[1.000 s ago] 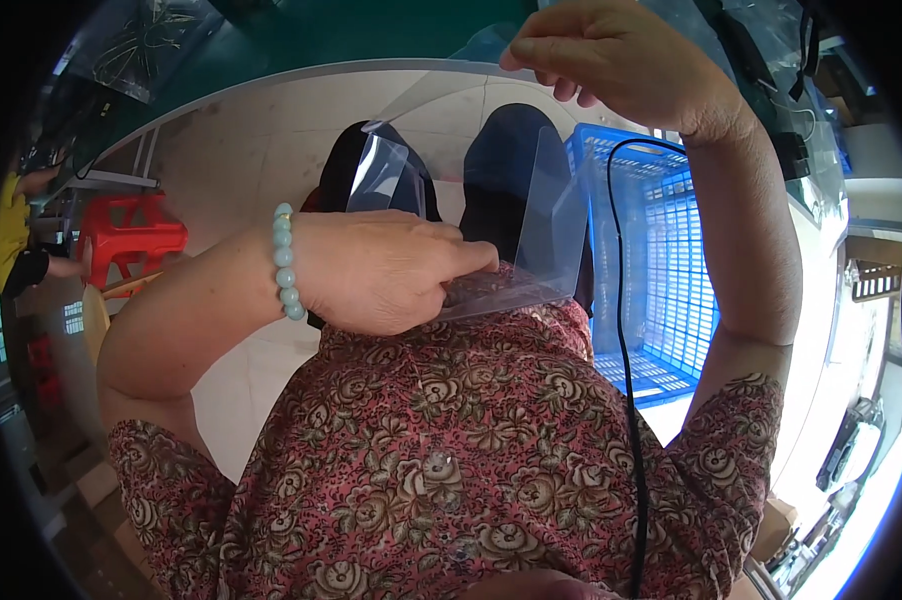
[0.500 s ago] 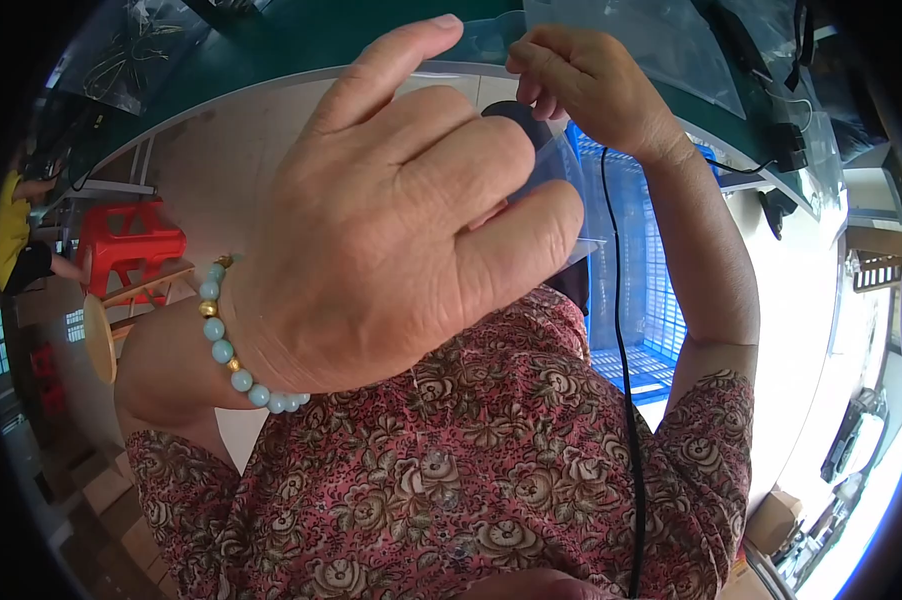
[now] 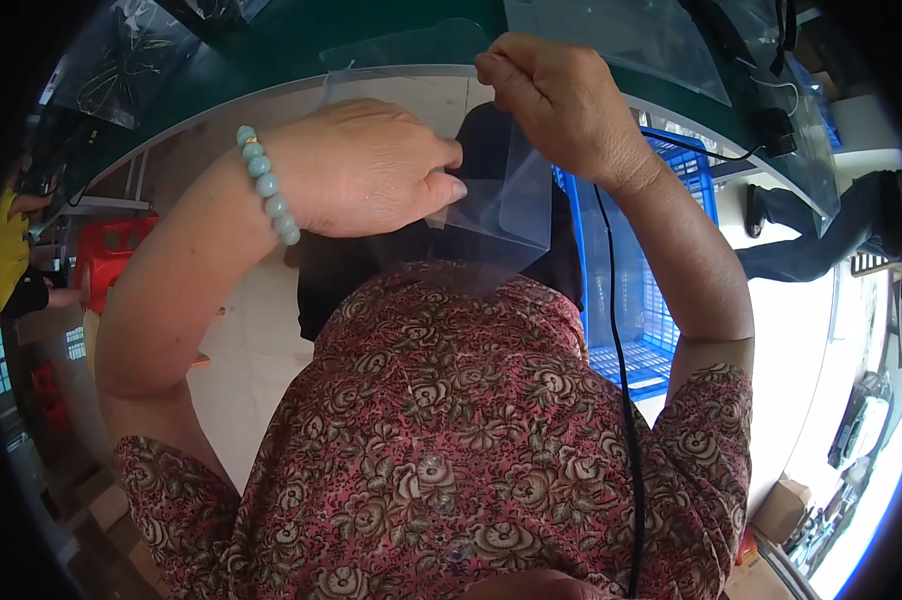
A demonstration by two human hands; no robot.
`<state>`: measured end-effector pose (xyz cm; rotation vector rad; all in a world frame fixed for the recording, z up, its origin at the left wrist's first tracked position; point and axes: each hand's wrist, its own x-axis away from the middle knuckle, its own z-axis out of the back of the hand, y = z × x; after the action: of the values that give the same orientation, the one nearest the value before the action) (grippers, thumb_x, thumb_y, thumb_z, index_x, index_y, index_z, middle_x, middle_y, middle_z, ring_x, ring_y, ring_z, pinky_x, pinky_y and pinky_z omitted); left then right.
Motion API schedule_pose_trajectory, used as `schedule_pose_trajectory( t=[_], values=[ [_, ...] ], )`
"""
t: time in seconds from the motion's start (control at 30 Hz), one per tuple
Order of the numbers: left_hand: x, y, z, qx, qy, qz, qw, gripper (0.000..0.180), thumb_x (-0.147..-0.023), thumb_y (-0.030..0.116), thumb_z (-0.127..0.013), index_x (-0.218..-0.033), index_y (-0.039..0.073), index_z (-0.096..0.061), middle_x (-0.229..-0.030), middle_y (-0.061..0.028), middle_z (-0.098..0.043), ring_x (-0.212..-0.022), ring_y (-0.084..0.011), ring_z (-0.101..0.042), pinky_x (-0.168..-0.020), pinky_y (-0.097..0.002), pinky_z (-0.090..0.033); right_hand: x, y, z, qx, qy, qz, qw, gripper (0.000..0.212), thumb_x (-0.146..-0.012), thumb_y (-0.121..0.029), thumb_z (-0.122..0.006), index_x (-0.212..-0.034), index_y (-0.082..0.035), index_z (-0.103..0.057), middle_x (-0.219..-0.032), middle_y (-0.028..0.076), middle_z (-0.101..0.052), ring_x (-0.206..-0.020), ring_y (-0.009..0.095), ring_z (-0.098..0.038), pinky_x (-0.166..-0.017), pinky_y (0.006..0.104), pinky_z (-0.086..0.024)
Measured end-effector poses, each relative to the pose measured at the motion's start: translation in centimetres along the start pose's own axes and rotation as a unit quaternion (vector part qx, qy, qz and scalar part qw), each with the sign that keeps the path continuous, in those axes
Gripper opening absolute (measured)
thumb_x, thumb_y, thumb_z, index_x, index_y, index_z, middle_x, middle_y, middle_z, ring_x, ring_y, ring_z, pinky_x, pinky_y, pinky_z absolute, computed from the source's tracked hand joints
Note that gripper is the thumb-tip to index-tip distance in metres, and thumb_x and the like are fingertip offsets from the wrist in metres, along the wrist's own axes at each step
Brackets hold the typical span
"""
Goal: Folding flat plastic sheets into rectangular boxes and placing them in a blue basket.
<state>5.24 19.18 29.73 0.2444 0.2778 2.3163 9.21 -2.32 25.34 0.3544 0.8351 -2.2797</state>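
A thin, clear plastic box (image 3: 523,212) with folded flaps is held above my lap, one open flap reaching over the edge of the green table. My right hand (image 3: 566,105) pinches its upper right edge between thumb and bent fingers. On the other side my left hand (image 3: 371,168), with a bracelet of pale green beads (image 3: 266,185) at the wrist, is closed on the box, thumb and forefinger close together at a flap. The left hand's other fingers are hidden behind it.
Beyond my hands runs the green table (image 3: 261,65) with clear plastic sheets (image 3: 621,45) and a bag of thin wires (image 3: 121,70). A blue crate (image 3: 641,290) stands by my right side, a black cable hanging before it. Red stool (image 3: 111,260) at left; another person's leg (image 3: 821,245) at right.
My left hand has come down and away from close to the view, onto the clear plastic box. The right hand has shifted slightly left. Someone's leg has appeared at the right.
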Motion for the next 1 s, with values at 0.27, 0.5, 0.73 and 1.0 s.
schedule_pose_trajectory(
  t=[0.27,0.5,0.73,1.0],
  values=[
    [-1.3,3.8,2.3,-0.038,0.208,-0.100,0.972,0.033,-0.072,-0.001,-0.067,-0.105,0.001,-0.062,-0.085,-0.0106,-0.050,-0.083,-0.0302,-0.052,-0.103,-0.0446,-0.042,0.1,4.4,-2.0,0.026,0.025,-0.143,0.989,0.027,-0.096,-0.027,-0.058,-0.094,-0.002,-0.070,-0.087,0.022,-0.068,-0.083,0.042,-0.066,-0.076,0.0467,-0.053],
    [2.5,8.8,3.5,-0.029,0.189,-0.240,0.952,0.027,-0.073,0.008,-0.070,-0.100,0.008,-0.071,-0.088,-0.0071,-0.056,-0.078,-0.0230,-0.054,-0.089,-0.0490,-0.050,-0.1,6.5,-3.5,-0.020,-0.026,-0.092,0.995,0.029,-0.097,-0.026,-0.057,-0.102,0.000,-0.069,-0.101,0.024,-0.069,-0.099,0.039,-0.067,-0.089,0.0462,-0.051],
    [1.8,6.6,3.2,0.009,0.194,-0.346,0.918,0.023,-0.076,0.014,-0.071,-0.099,0.015,-0.073,-0.094,-0.0065,-0.065,-0.080,-0.0202,-0.058,-0.076,-0.0414,-0.055,1.3,3.9,-1.1,-0.139,0.029,-0.161,0.977,0.028,-0.102,-0.026,-0.056,-0.102,0.000,-0.066,-0.078,0.010,-0.068,-0.071,0.018,-0.068,-0.070,0.0318,-0.055],
    [4.5,0.1,4.7,0.127,0.222,-0.177,0.950,0.031,-0.089,0.018,-0.068,-0.116,0.003,-0.068,-0.125,-0.0217,-0.065,-0.104,-0.0266,-0.066,-0.095,-0.0437,-0.052,2.1,1.8,1.3,-0.161,-0.015,-0.032,0.986,0.027,-0.106,-0.023,-0.051,-0.101,0.000,-0.064,-0.081,0.009,-0.068,-0.074,0.015,-0.069,-0.068,0.0289,-0.057]
  ],
)
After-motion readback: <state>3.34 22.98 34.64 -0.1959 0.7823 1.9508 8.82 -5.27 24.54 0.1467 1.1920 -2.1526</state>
